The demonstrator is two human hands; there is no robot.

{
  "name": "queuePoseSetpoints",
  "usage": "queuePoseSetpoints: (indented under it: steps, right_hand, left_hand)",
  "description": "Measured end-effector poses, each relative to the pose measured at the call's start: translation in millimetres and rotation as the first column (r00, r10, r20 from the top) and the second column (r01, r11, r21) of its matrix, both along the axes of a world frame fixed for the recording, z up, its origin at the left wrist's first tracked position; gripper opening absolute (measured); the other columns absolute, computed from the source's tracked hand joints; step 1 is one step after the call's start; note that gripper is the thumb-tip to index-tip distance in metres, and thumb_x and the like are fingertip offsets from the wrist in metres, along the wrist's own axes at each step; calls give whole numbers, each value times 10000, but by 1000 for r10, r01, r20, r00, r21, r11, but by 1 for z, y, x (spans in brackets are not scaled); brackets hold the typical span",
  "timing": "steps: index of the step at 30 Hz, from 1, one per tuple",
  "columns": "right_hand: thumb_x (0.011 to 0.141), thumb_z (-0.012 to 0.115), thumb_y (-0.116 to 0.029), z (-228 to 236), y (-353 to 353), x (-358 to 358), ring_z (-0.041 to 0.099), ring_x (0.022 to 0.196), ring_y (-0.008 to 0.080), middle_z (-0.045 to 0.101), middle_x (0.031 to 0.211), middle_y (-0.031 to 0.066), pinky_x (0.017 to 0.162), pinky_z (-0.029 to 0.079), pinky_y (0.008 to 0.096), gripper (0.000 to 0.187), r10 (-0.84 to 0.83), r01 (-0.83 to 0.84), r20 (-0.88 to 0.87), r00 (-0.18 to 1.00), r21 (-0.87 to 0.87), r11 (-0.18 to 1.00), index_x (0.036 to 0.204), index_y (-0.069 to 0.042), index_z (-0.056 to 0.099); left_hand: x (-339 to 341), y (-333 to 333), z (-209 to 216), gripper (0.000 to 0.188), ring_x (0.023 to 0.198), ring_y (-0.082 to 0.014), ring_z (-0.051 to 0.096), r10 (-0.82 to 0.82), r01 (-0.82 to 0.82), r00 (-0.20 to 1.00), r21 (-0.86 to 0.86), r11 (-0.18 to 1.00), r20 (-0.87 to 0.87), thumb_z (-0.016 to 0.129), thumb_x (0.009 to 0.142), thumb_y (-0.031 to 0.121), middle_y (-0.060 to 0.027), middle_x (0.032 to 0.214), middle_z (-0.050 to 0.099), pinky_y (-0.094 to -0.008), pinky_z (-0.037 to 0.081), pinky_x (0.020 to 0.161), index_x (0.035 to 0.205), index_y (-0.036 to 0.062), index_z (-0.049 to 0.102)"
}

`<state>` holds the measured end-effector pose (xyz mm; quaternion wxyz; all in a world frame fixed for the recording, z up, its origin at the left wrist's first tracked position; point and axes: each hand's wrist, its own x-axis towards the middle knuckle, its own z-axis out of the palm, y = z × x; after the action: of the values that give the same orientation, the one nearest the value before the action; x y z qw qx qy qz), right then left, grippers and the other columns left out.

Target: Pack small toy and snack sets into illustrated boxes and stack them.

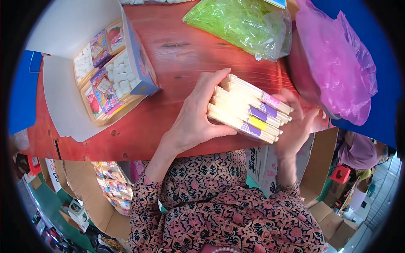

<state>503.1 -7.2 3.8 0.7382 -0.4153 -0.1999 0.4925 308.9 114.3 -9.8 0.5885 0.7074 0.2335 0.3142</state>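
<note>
1 pink bag [335, 69] flanks the right hand [296, 128].

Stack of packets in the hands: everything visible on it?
The stack of slim packets shows cream-coloured edges under glossy, clear-looking wrap, with pink, purple and yellow printed bands toward its right end. It is held up over the red table, slanting down rightward in the picture. The left hand grips its left end; the blurred right hand is at the other, contact unclear.

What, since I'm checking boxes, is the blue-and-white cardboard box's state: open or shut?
Open: the box has its white flap spread outward, and flat purple packets show inside.
</note>
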Motion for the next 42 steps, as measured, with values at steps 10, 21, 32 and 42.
queuePoseSetpoints:
  steps: [10, 21, 32, 42]
  right_hand:
    - [963, 149, -578, -6, 10, -47, 592, 914, 250, 607, 981, 192, 866, 463, 364, 736, -179, 197, 365, 914, -11, 980, 1127, 60, 477]
    - [894, 204, -703, -11, 28, -48, 550, 1021, 222, 553, 1119, 170, 909, 437, 342, 879, -25, 15, 181, 983, 62, 998, 1256, 69, 420]
    - [532, 923, -250, -5, 14, -32, 557, 1082, 259, 486, 1229, 177, 914, 482, 393, 1370, 267, -155, 857, 441, -220, 963, 1455, -26, -64]
    - [512, 913, -179, -12, 12, -47, 527, 1109, 203, 499, 1191, 104, 967, 441, 348, 1133, 268, -117, 689, 673, -259, 959, 1383, -28, 204]
  left_hand:
    - [-13, -14, 0, 1018, 1186, -225, 450, -5, 13, 995, -85, 996, 96, 842, 561, 59, -126, 1331, 405, -342, 383, 1002, 1393, 63, 256]
    - [-22, -18, -5, 1071, 1190, -202, 459, 157, -116, 978, -276, 954, 134, 865, 559, 61, -95, 1296, 431, -344, 420, 994, 1420, 75, 227]
    - [-27, -13, -9, 1056, 1163, -185, 467, 160, -125, 981, -269, 955, 113, 875, 550, 73, -80, 1273, 420, -320, 427, 976, 1404, 63, 254]
    - [-37, -25, 2, 999, 1127, -164, 458, 218, -192, 973, -248, 950, 81, 874, 564, 90, -73, 1222, 432, -308, 408, 976, 1365, 33, 281]
